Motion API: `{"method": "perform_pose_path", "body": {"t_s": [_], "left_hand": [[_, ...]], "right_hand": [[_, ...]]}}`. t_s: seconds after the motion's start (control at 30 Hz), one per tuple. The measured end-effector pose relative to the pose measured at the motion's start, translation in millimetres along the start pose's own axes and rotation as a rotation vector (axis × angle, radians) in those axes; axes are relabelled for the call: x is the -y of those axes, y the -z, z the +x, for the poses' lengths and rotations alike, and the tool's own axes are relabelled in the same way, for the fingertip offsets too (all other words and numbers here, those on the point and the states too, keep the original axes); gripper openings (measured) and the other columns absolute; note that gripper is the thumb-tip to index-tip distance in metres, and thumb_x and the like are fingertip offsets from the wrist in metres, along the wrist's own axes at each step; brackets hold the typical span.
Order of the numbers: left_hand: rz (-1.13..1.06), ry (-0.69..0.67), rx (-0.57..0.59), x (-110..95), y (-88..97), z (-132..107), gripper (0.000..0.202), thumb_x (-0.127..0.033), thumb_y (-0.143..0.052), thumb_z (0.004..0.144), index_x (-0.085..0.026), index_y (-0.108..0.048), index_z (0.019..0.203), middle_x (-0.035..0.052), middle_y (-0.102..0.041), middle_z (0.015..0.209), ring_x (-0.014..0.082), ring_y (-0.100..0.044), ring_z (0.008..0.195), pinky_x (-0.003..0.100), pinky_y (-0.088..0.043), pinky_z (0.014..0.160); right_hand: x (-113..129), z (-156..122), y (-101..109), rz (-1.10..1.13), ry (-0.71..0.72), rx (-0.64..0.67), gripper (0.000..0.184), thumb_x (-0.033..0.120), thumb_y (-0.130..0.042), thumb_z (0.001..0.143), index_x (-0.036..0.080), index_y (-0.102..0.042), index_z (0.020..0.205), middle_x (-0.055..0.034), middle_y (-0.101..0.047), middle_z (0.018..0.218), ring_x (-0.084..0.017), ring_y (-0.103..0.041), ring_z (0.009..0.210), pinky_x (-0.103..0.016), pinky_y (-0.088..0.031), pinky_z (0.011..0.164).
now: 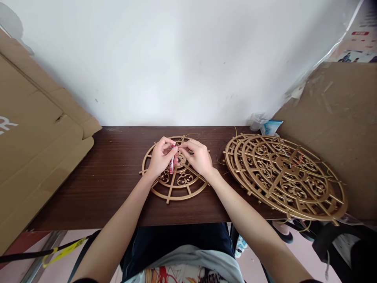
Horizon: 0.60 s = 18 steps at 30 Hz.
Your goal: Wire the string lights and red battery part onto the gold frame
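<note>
A gold round openwork disc [176, 188] lies flat on the dark wooden table [112, 181] in front of me. Both my hands hover over its centre. My left hand [159, 157] is closed on a small red and white cylinder [171, 165] that stands upright over the disc's hub. My right hand [198, 156] pinches something thin at the top of that cylinder; it looks like a fine wire, too small to be sure. The disc's middle is hidden under my fingers.
A stack of similar gold discs [285, 177] lies at the right, overhanging the table edge, with thin wires on it. Flattened cardboard [38, 141] leans at the left, a brown board [338, 129] at the right. A blue and white packet [271, 127] sits by the wall.
</note>
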<state>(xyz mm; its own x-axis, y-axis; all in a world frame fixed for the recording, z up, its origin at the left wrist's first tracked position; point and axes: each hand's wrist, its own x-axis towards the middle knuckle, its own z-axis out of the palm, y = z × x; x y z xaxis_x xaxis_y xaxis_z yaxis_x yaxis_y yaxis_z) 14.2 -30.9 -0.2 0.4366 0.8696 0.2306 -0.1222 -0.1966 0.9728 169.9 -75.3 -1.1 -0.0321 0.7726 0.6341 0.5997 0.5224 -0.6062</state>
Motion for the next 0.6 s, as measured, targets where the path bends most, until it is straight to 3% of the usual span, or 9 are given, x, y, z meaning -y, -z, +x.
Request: {"method": "perform_pose_path", "body": {"t_s": [0.2,0.4,0.5,0.6], "left_hand": [[0.004,0.024,-0.025,-1.5,-0.5,0.2,0.030,-0.034,-0.071,0.078,-0.021,-0.050,0.094,-0.0016,-0.062,0.071,0.0120,-0.061,0.049,0.027,-0.057,0.046],[-0.040,0.032,-0.282,0.5,4.5,4.7,0.029,-0.031,-0.071,0.075,-0.020,-0.049,0.090,-0.0035,-0.061,0.065,0.0107,-0.059,0.048,0.024,-0.053,0.045],[-0.046,0.048,-0.360,-0.9,7.8,6.0,0.027,-0.029,-0.070,0.075,-0.020,-0.050,0.089,-0.0042,-0.060,0.060,0.0112,-0.058,0.046,0.024,-0.051,0.046],[0.002,0.021,-0.399,-4.0,9.2,5.9,0.023,-0.028,-0.070,0.074,-0.019,-0.052,0.085,-0.0030,-0.061,0.056,0.0115,-0.060,0.049,0.021,-0.048,0.047]], "right_hand": [[2.2,0.4,-2.1,-0.093,0.045,-0.054,0.011,0.022,-0.054,0.091,0.020,-0.062,0.084,-0.0052,-0.061,0.084,-0.020,-0.054,0.085,-0.034,-0.043,0.080],[10.7,-0.9,-3.5,-0.051,0.020,-0.205,0.009,0.022,-0.056,0.089,0.021,-0.062,0.082,-0.0058,-0.061,0.091,-0.021,-0.055,0.091,-0.037,-0.044,0.084],[12.2,-1.5,-5.7,0.111,-0.052,-0.205,0.010,0.023,-0.058,0.087,0.021,-0.062,0.079,-0.0044,-0.062,0.085,-0.018,-0.055,0.080,-0.034,-0.045,0.075],[12.1,-1.3,-9.2,0.470,-0.216,-0.127,0.010,0.028,-0.061,0.085,0.020,-0.062,0.079,-0.0022,-0.063,0.077,-0.014,-0.051,0.063,-0.030,-0.043,0.061]]}}
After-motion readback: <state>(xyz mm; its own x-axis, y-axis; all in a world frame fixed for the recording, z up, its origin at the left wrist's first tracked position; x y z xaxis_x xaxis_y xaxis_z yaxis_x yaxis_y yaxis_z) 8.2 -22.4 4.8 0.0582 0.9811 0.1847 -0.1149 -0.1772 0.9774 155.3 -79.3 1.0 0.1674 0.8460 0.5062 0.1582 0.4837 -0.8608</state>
